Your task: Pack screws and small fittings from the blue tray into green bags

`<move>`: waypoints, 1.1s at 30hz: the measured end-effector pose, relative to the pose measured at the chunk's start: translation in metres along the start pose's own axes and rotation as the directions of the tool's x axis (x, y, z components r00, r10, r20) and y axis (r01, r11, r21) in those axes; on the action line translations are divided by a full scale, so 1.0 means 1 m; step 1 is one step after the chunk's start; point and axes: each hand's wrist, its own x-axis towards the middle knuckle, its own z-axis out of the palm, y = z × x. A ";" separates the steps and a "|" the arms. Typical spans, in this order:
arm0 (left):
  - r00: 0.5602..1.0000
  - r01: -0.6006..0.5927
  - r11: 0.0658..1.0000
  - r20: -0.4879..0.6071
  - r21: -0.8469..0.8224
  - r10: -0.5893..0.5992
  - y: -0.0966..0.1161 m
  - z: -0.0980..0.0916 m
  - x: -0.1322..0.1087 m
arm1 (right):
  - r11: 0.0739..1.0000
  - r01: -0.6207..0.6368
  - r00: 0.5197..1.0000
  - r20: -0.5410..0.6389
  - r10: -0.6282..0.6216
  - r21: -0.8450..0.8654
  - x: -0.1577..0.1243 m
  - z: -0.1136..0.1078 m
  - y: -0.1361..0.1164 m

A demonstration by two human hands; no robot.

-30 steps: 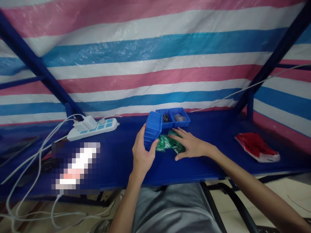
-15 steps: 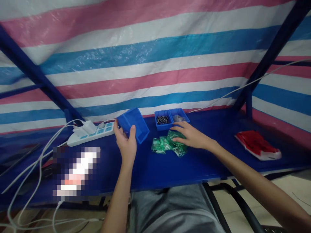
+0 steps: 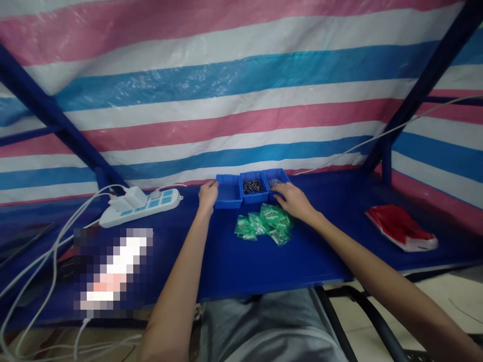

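Three blue plastic bins stand side by side at the back of the blue table. My left hand [image 3: 209,196] is closed on the left edge of the left bin [image 3: 228,204], whose inside looks bare. Small dark screws [image 3: 252,187] fill the middle bin [image 3: 255,199]. My right hand [image 3: 294,200] grips the front right of the right bin [image 3: 281,174], covering part of it; small clear pieces [image 3: 274,183] lie inside. In front of the bins is a pile of green-tinted plastic packets [image 3: 264,222] with small metal parts in them.
A white power strip [image 3: 141,207] with plugs and cables lies at the left, near a blurred-out object [image 3: 116,271]. A red and white packet [image 3: 400,227] is at the right. Striped sheeting [image 3: 241,110] hangs behind the table [image 3: 256,271], between dark blue posts.
My left hand has set the tilted bin down flat, left of the screw bin. My right hand has moved off the green packets to the right bin, which sits slightly straighter.
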 end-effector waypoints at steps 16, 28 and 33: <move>0.936 -0.253 0.927 -0.174 0.276 0.307 0.040 0.004 -0.031 | 0.990 0.076 0.997 -0.032 -0.073 0.121 0.003 -0.002 0.008; 0.708 -0.633 0.751 0.534 0.188 0.462 0.048 -0.001 -0.049 | 0.989 0.070 0.997 -0.028 -0.067 0.127 0.001 -0.001 0.007; 0.695 -0.661 0.723 0.530 0.203 0.486 0.049 -0.001 -0.049 | 0.987 0.084 0.996 -0.026 -0.081 0.138 0.001 -0.002 0.007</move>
